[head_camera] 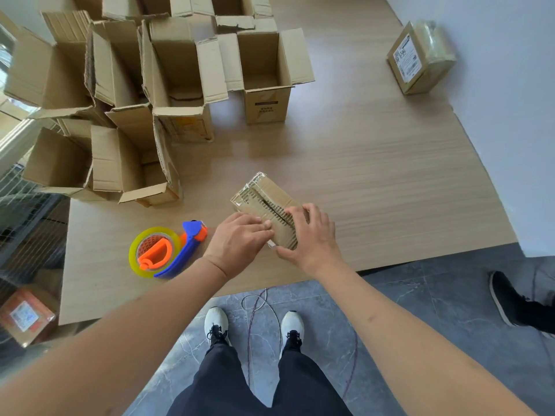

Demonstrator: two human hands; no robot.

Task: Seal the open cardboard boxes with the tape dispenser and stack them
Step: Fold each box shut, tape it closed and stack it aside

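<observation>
Small cardboard box at near edge of table, flaps folded shut, tape glinting at its far end. My left hand presses its near-left side, fingers curled onto the flap. My right hand lies spread over the top, thumb at the near corner; grip or mere pressing, hard to tell. Tape dispenser rests just left, untouched. Open boxes crowd the far left. Sealed box far right.
</observation>
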